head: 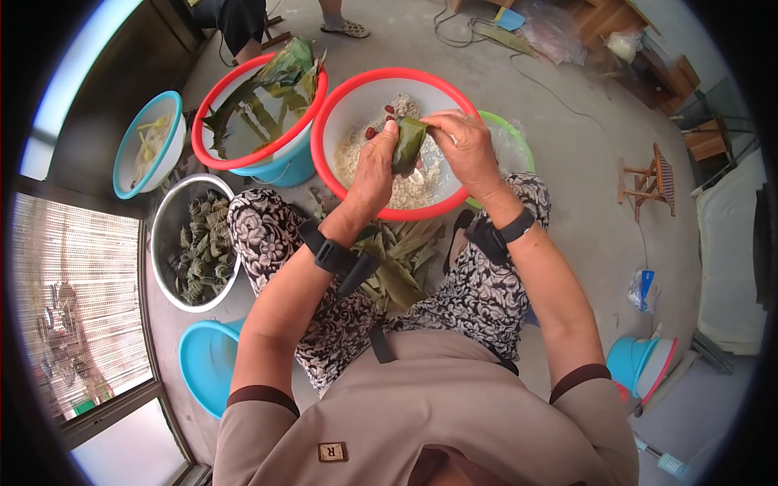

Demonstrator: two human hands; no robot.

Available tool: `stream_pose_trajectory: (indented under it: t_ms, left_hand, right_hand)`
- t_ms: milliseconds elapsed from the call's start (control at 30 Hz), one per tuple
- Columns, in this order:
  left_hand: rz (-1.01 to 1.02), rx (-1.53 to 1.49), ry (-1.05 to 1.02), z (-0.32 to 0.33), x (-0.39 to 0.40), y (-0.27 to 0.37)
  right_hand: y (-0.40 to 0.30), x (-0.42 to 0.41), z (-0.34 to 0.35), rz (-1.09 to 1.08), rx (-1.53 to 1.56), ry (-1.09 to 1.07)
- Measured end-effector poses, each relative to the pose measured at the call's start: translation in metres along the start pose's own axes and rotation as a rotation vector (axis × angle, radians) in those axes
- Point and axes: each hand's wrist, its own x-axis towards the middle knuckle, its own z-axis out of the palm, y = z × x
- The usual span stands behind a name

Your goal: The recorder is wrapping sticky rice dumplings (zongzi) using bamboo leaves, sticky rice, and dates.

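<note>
My left hand (380, 158) grips a green leaf-wrapped parcel (408, 146), thumb along its near side. At the parcel's upper right edge, the fingers of my right hand (459, 143) pinch the leaf. Both hands are over a red-rimmed basin (333, 164) that holds white rice (407, 193) and several dark red dates (371, 132). A second red-rimmed basin (203, 152), to the left, holds long green leaves (261, 118) in water. Tied leaf parcels (203, 243) fill part of a steel bowl (159, 267). What lies inside the held parcel is hidden.
Loose leaves (401, 267) lie between my knees. A blue-rimmed bowl (119, 176) stands far left, a blue tub (200, 370) lower left. A green-rimmed basin (527, 143) is partly behind the red one. Another person's foot (345, 27) is beyond; a small wooden stool (653, 182) stands right.
</note>
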Motion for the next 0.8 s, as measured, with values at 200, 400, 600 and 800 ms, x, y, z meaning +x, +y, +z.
stream_pose_trajectory:
  t_ms: [200,400,600,800]
  left_hand:
    - [0.023,0.016,0.054,-0.003,0.002,-0.006]
    - [0.031,-0.026,0.101,-0.004,0.004,-0.012]
    - [0.029,-0.027,0.164,-0.003,0.006,-0.016]
    - [0.068,-0.037,0.194,-0.008,0.009,-0.017]
  right_hand:
    - [-0.019,-0.017,0.015,0.375,0.265,-0.019]
    - [-0.022,-0.02,0.014,0.388,0.441,-0.065]
    - [-0.015,-0.027,0.025,0.482,0.578,-0.076]
    - [-0.025,-0.025,0.029,0.552,0.772,-0.072]
